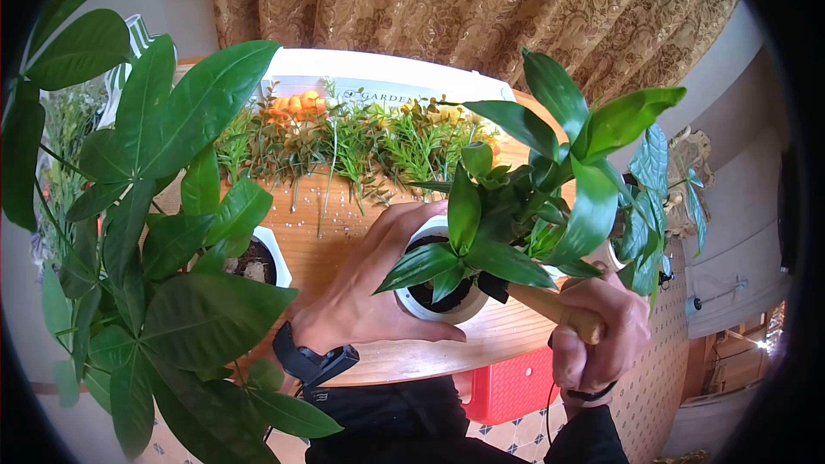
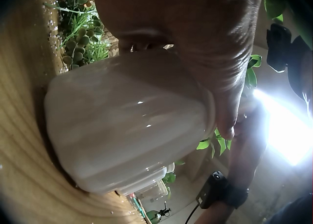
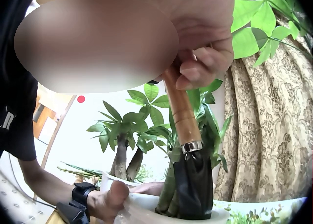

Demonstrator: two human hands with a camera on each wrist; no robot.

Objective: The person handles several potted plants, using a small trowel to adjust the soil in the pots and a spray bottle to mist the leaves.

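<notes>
A glossy white flowerpot (image 2: 132,121) stands on the wooden table, with dark soil (image 1: 440,294) inside. My left hand (image 1: 365,288) holds it by the side, fingers and thumb spread around the wall near the rim. Out of the pot grows a leafy green plant (image 1: 593,198) with thick jointed stems (image 3: 168,190). My right hand (image 1: 606,322) grips a garden trowel by its wooden handle (image 3: 181,109). The trowel's black blade (image 3: 193,185) points down inside the rim, beside the stems; its tip is hidden.
Another white pot (image 1: 273,258) with a large-leaved plant (image 1: 206,318) stands on the left. Artificial greenery and orange flowers (image 1: 301,106) lie along the back of the table (image 1: 305,292), near a white box (image 1: 387,69). White granules dot the wood. A red stool (image 1: 511,391) is below the front edge.
</notes>
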